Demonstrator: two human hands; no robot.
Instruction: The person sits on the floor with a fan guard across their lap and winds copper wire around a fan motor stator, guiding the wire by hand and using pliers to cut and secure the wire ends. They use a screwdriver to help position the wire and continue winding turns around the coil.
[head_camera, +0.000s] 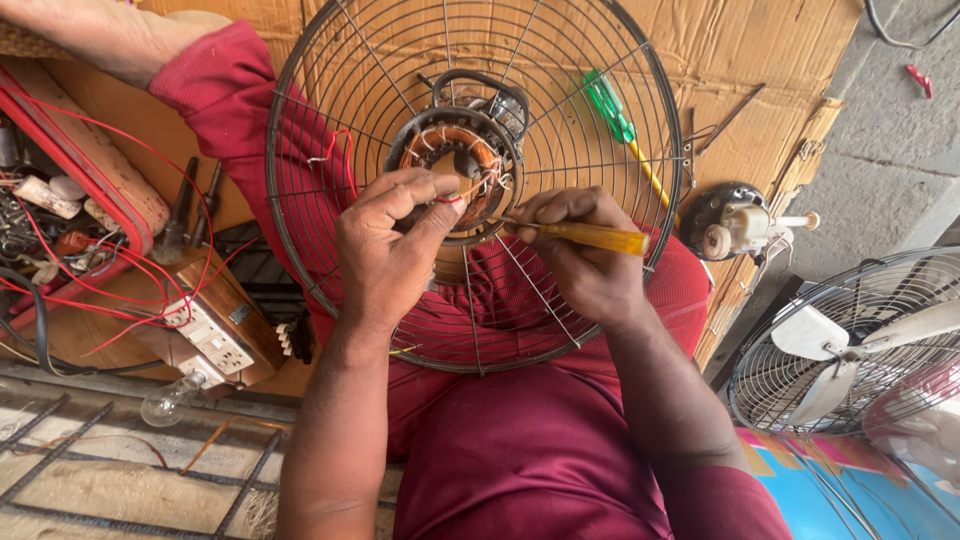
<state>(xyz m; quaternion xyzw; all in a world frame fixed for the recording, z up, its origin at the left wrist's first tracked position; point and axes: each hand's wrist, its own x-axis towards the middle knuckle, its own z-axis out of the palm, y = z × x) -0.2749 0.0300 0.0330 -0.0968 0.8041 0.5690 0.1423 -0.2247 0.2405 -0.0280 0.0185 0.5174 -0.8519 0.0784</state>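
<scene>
Fingers (405, 200) of the left hand (385, 250) pinched a red wire (447, 199) at the motor (455, 165); the right hand (585, 255) gripped a screwdriver (590, 236), cardboard (740, 60) beneath.

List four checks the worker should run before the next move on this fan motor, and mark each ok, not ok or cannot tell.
1. Right hand grips the yellow-handled screwdriver: ok.
2. Left hand steadies the motor coil: ok.
3. Wire guard rests on the lap: ok.
4. Red wires disconnected from the socket box: cannot tell.
</scene>
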